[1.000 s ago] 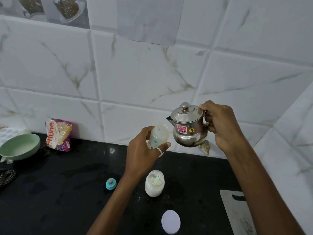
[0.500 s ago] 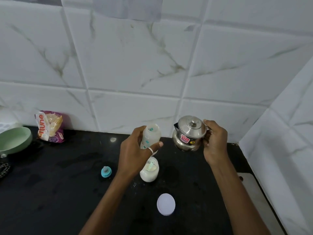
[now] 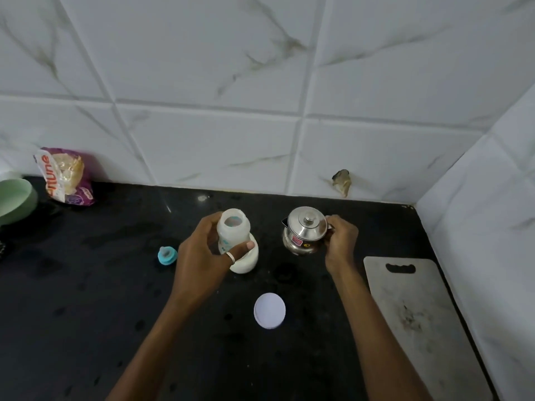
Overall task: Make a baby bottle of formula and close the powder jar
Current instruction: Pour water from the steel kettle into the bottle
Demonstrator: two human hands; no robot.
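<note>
My left hand (image 3: 204, 257) grips an open, translucent baby bottle (image 3: 233, 228) above the black counter (image 3: 86, 299). Right behind it stands the open powder jar (image 3: 246, 261), mostly hidden by the bottle and my fingers. My right hand (image 3: 340, 241) holds a small lidded steel kettle (image 3: 304, 230) by its handle, low over the counter to the right of the bottle, its spout pointing left. The jar's white round lid (image 3: 269, 311) lies flat nearer to me. A teal bottle teat cap (image 3: 167, 255) sits left of my left hand.
A grey cutting board (image 3: 417, 314) lies along the right wall. At the far left stand a green bowl (image 3: 16, 201) and a purple snack packet (image 3: 65, 176) against the white tiled wall (image 3: 260, 96).
Both hands have come down toward the counter; the kettle has drawn away from the bottle's mouth and levelled. The camera has tilted downward.
</note>
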